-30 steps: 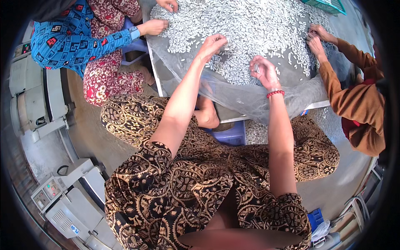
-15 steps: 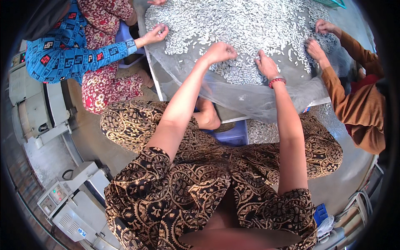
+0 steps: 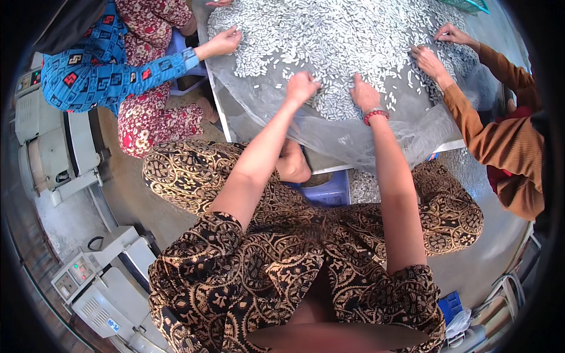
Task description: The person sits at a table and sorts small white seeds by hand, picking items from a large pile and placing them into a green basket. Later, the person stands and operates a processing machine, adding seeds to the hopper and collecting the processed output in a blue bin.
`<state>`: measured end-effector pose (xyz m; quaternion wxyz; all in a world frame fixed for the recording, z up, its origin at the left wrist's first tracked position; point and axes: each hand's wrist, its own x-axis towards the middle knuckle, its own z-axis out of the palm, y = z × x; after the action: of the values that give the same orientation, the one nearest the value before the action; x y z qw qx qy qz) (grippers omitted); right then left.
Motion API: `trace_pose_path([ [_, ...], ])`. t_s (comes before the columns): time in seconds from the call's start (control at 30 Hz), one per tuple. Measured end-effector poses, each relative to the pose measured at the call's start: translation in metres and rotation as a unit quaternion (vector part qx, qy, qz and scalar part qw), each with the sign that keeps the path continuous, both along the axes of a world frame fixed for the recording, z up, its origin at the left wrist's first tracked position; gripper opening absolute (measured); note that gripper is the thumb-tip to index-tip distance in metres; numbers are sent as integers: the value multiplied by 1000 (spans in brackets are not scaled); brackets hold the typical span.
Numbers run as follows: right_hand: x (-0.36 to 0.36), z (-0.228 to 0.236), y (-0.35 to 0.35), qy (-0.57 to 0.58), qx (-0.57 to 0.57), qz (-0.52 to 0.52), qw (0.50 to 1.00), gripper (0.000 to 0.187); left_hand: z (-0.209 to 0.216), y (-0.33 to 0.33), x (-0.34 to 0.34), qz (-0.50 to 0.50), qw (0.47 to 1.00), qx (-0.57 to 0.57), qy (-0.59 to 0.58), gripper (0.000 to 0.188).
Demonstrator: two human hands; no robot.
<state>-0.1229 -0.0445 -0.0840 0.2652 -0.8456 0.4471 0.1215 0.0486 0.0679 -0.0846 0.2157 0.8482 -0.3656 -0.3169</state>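
A wide spread of small silvery-grey, rod-shaped pieces [image 3: 335,35] covers the table in front of me. My left hand [image 3: 302,88] is over the near edge of the spread, its fingers curled together; whatever may be between the fingertips is hidden. To its right, my right hand [image 3: 365,95], with a red bead bracelet [image 3: 375,115] on the wrist, reaches into the pieces. Its index finger is stretched forward, and the other fingers are partly hidden. Between my hands lies a denser near cluster of pieces [image 3: 334,109].
Clear plastic sheeting [image 3: 353,144] drapes over the table's near edge. A co-worker's hand [image 3: 226,41] is at the left; another co-worker's two hands [image 3: 431,63] work at the right. A green basket [image 3: 471,5] stands far right. Grey machines [image 3: 109,294] line the left.
My right hand has shifted left, toward my left hand, which has moved slightly left and nearer me. The right co-worker's nearer hand has moved left over the pieces.
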Motion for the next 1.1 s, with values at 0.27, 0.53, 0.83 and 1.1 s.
trace_pose_path([
  [0.27,-9,18,6,-141,80,-59,985,32,29,-23,30,90,968,-87,216,33],
  [0.53,39,-6,38,-26,-28,89,995,34,56,-22,34,184,772,-141,592,16],
  [0.83,-9,-12,-12,-239,131,-190,943,42,16,-17,-12,-137,934,-73,322,25],
  [1.1,-32,0,-17,-72,20,-205,976,50,-17,-21,5,-28,997,-61,-41,18],
])
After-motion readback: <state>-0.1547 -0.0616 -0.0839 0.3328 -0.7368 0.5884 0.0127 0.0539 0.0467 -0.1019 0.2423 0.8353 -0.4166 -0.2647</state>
